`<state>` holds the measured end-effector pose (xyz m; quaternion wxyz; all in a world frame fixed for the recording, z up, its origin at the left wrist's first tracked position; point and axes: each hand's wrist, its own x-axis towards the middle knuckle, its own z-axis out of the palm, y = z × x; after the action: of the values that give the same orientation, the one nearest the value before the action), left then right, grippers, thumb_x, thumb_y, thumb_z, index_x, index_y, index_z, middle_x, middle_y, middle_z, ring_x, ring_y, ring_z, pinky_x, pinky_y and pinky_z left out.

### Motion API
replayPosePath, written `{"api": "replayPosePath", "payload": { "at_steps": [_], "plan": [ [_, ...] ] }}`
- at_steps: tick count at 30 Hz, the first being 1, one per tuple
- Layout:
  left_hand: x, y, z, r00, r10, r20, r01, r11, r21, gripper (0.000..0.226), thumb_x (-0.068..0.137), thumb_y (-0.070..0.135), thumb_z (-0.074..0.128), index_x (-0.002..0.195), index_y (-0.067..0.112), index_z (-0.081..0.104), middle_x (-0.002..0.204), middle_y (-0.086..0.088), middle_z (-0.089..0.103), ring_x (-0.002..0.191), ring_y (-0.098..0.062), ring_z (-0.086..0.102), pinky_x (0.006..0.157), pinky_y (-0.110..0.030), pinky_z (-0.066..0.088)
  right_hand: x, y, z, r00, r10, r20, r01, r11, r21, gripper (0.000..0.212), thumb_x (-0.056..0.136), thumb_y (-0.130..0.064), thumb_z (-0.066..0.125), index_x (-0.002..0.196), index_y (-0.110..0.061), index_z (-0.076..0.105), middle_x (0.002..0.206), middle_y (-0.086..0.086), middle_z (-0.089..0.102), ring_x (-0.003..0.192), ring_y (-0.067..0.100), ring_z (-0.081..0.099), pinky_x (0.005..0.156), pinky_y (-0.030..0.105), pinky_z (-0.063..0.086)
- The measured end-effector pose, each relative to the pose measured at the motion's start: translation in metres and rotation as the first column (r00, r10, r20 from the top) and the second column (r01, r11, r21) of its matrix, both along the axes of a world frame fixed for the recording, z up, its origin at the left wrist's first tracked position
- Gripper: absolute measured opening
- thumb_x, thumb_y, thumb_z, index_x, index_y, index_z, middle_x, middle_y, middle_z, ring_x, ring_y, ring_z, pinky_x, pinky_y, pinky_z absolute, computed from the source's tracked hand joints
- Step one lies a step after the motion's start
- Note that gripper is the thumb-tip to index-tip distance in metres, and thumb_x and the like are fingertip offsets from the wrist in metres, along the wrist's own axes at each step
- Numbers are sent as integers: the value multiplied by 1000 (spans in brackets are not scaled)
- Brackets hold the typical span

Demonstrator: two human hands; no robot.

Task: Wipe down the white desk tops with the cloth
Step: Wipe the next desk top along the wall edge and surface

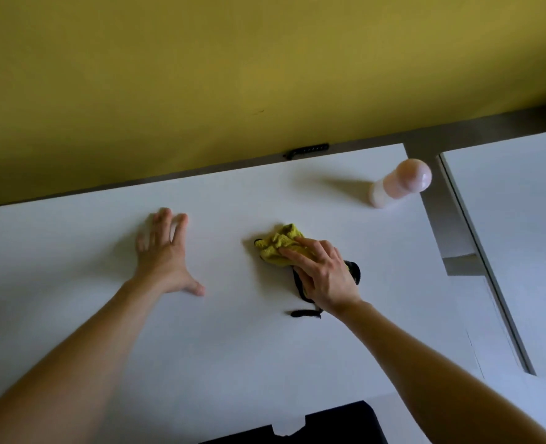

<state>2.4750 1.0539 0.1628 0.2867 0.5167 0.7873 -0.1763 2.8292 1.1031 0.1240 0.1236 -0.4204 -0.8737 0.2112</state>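
The soft, light cloth point(278, 248) at centre probably bunches easily. The right hand point(323, 274) grips its top with bent fingers; the left hand point(166, 254) lies spread on the surface point(233, 347).

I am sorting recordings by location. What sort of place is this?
Probably an office or study room: two plain white desk tops stand side by side against a yellow wall, a black clip sits at the back edge, and the right hand holds a yellow cloth on one.
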Motion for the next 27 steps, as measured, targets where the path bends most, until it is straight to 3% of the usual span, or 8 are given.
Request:
{"api": "replayPosePath", "payload": {
  "at_steps": [4,7,10,14,18,20,22,27],
  "plan": [
    [63,34,30,991,136,-4,-133,977,166,108,74,63,88,160,20,39,172,-9,29,161,-27,26,129,-52,26,43,3,11,997,72,39,-69,996,-64,46,107,-31,59,151,-45,60,154,0,57,115,31,60,93,51,55],
    [138,72,62,979,41,201,-104,944,313,82,85,50,84,154,21,50,160,-4,48,148,-27,47,120,-43,41,61,7,25,980,164,111,-145,976,-165,64,100,-36,60,160,-51,44,167,-4,44,125,30,55,102,46,52],
    [209,109,80,951,-81,299,-19,948,317,75,91,48,80,154,21,50,158,-1,51,144,-25,50,115,-41,46,81,13,48,995,99,25,-89,961,-262,57,104,-39,62,159,-43,49,164,-1,50,135,28,58,110,44,51],
    [258,131,84,951,-177,252,104,955,278,66,93,39,77,152,23,52,154,-1,53,140,-25,54,107,-39,51,123,36,61,964,-264,-41,257,957,-138,27,102,-37,69,123,-22,76,123,-2,72,107,26,73,84,42,61],
    [256,110,70,924,-363,118,366,931,-9,81,76,33,77,151,36,46,145,2,44,138,-25,46,106,-42,50,143,97,66,815,-579,-3,571,805,-164,63,86,-54,84,130,-16,59,127,2,60,86,27,70,68,41,59],
    [249,91,53,876,-481,40,482,869,-114,82,72,27,77,146,39,45,138,2,40,132,-25,48,104,-45,51,140,128,68,815,-579,36,573,795,-199,85,81,-58,88,142,-13,50,137,6,54,90,33,69,70,41,57],
    [246,76,34,853,-520,-41,520,854,-23,67,77,20,76,137,38,51,129,3,40,121,-24,51,97,-45,54,130,151,65,837,-544,47,539,809,-233,94,79,-58,90,148,-12,45,144,8,53,99,38,70,73,39,52],
    [241,79,24,869,-493,-39,492,854,169,46,81,16,73,119,39,60,120,7,45,112,-21,54,75,-39,54,110,171,54,839,-537,-90,489,816,-308,73,78,-54,90,131,-16,56,120,5,69,98,38,70,80,48,59]
  ]
}}
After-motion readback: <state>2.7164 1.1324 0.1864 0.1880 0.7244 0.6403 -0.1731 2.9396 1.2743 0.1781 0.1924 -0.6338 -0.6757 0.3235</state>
